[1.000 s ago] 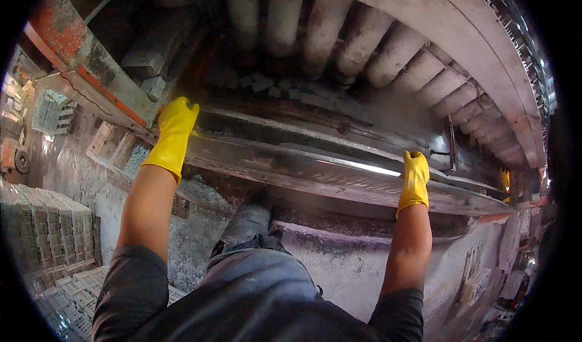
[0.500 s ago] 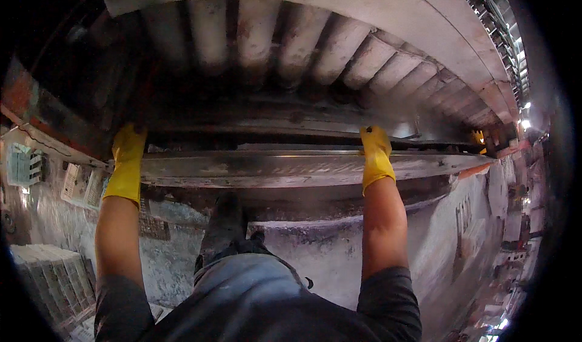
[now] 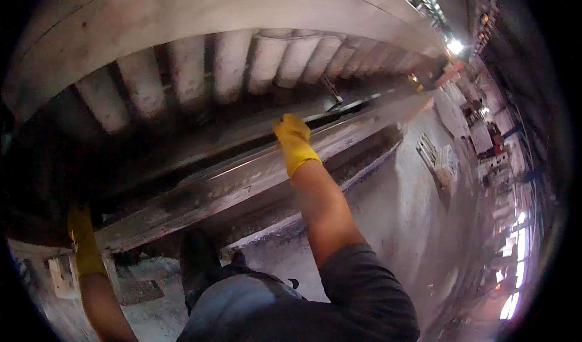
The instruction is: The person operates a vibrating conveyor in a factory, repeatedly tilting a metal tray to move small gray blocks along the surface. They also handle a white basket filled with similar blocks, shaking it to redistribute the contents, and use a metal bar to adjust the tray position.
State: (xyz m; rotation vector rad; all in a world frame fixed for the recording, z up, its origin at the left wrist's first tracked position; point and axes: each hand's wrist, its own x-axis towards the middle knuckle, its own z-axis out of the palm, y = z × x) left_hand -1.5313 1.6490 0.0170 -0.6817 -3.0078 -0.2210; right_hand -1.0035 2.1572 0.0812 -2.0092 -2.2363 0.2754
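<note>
My right hand (image 3: 293, 135), in a yellow rubber glove, is closed at the near edge of a long grey plate (image 3: 242, 136). The plate lies in a dark recess behind a long, worn metal beam (image 3: 236, 187). My right wrist crosses above this beam. Far to the left, my left hand (image 3: 83, 233), also in a yellow glove, reaches into deep shadow by the beam's left end. Its fingers are too dark to make out. A small metal bracket (image 3: 331, 98) stands on the far side, to the right of my right hand.
Thick pale rollers or tubes (image 3: 230, 66) stand in a row behind the recess, under a broad curved panel (image 3: 242, 9). A ledge (image 3: 273, 227) runs below the beam. Pale crates (image 3: 445, 163) sit on the stained floor (image 3: 388, 233) at the right.
My view has turned and tilted, so the beam now slopes up to the right. Both hands stay near the same places along it. The left glove has fallen into shadow.
</note>
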